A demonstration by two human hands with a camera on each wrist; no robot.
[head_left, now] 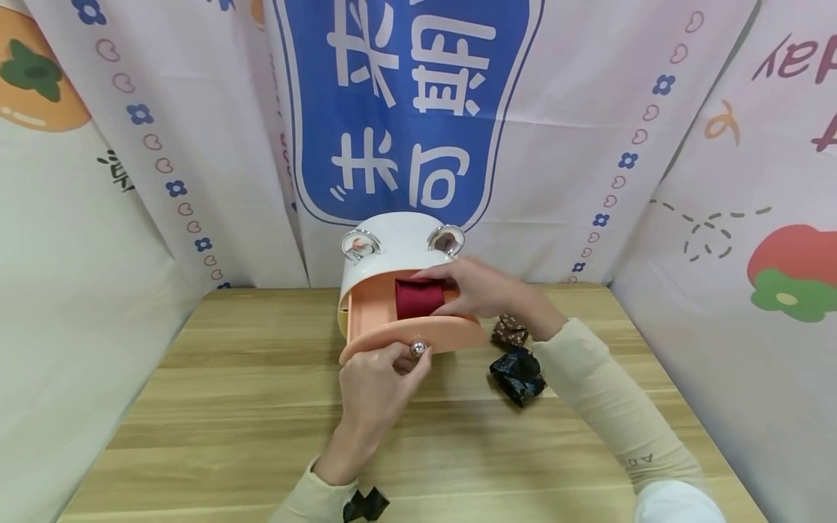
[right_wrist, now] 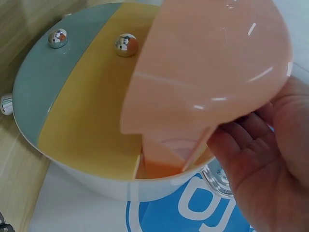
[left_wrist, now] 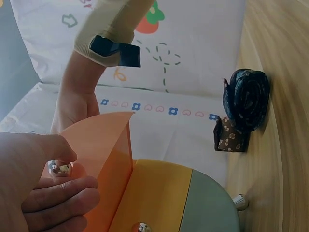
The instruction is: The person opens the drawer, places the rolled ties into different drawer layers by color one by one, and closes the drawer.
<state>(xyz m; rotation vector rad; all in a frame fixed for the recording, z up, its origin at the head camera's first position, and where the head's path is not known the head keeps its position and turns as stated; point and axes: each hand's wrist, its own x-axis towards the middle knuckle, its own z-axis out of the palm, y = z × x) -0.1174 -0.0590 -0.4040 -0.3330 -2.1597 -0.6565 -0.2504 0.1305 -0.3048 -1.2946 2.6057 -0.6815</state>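
Observation:
A small rounded white cabinet stands at the back of the table, its top orange drawer pulled out. My left hand pinches the silver knob on that drawer's front. Inside the drawer, toward its right side, lies a dark red rolled necktie. My right hand reaches in over the right edge and grips this roll between thumb and fingers. From the right wrist camera, the drawer front hides the red roll and the fingertips.
To the right of the cabinet, a brown flowered roll and a dark blue patterned roll lie on the wooden table. Below the orange drawer are a yellow drawer and a grey-green drawer, both pushed in. Printed cloth hangs behind.

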